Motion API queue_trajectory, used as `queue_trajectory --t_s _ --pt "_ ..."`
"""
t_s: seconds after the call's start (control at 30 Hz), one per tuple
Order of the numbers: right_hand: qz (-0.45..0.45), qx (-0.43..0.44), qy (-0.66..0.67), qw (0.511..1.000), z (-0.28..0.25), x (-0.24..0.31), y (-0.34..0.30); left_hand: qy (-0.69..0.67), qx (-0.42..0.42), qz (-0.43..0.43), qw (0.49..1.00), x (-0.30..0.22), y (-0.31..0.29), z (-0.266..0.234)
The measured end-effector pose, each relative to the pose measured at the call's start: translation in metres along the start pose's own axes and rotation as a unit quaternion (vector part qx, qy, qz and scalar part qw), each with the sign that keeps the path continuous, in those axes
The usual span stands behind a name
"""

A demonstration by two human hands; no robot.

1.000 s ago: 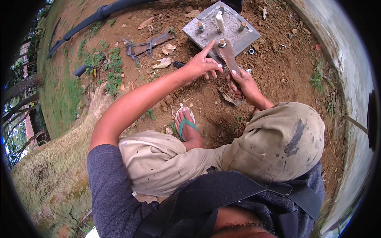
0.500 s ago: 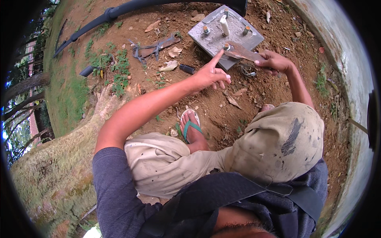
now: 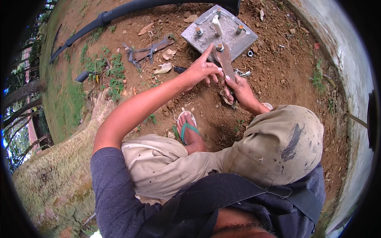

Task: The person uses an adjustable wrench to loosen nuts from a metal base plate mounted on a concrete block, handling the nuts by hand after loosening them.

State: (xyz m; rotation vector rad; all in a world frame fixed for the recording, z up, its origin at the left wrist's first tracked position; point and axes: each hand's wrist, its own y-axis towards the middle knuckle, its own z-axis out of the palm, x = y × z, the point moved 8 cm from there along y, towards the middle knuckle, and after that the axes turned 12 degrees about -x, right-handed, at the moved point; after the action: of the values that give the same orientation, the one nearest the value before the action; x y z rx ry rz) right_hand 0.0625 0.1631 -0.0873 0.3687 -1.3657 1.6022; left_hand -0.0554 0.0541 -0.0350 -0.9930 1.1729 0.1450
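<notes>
A rusty flat wrench (image 3: 225, 62) lies with its jaw around the nut and bolt (image 3: 220, 47) at the near corner of a square metal plate (image 3: 247, 43). My right hand (image 3: 241, 90) is closed round the wrench's near end. My left hand (image 3: 201, 70) is beside it, index finger stretched to the jaw by the nut and the other fingers loosely bent, holding nothing. Another bolt with a nut (image 3: 199, 31) stands at the plate's left corner. Two more bolts, one at the right corner (image 3: 239, 29) and one at the far corner (image 3: 218, 12), surround a white tube (image 3: 217, 26) rising from the middle.
A loose nut (image 3: 250, 53) lies on the soil right of the plate. Thin wires (image 3: 243, 73) stick out near its front edge. A black pipe (image 3: 131, 6) runs behind. A strapped brown sheath-like piece (image 3: 150, 50) lies left; a concrete edge (image 3: 337, 43) curves along the right.
My right hand has swung the wrench's handle toward me and left, turning about the bolt. My left index finger stays by the jaw. The loose nut has come into sight.
</notes>
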Motion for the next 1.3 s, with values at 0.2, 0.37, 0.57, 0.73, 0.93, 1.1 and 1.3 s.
queue_trajectory --t_s 0.2,0.37,0.57,0.73,0.93,1.1,1.3 --pt "0.001 0.022 -0.048 0.999 -0.022 0.008 0.009 0.010 0.016 0.001 1.000 0.000 0.002 0.001" --pt "0.035 0.137 -0.242 0.960 -0.073 0.048 0.048 0.009 0.031 -0.003 0.999 0.009 -0.007 0.003" --pt "0.082 0.240 -0.341 0.905 -0.083 0.102 0.077 0.008 0.041 -0.029 0.999 0.013 -0.013 0.013" --pt "0.036 0.125 -0.290 0.948 -0.081 0.065 0.028 0.018 0.066 -0.018 0.997 0.007 -0.014 0.011" --pt "-0.010 0.069 -0.135 0.988 -0.031 0.010 0.007 0.011 0.038 -0.005 0.999 0.014 -0.007 0.003" --pt "0.039 0.057 -0.013 0.998 0.005 -0.008 -0.006 0.008 0.030 -0.013 0.999 0.002 -0.002 0.001" --pt "0.025 0.054 -0.004 0.998 0.005 -0.004 0.007 0.010 0.017 0.001 1.000 -0.005 0.006 -0.003"
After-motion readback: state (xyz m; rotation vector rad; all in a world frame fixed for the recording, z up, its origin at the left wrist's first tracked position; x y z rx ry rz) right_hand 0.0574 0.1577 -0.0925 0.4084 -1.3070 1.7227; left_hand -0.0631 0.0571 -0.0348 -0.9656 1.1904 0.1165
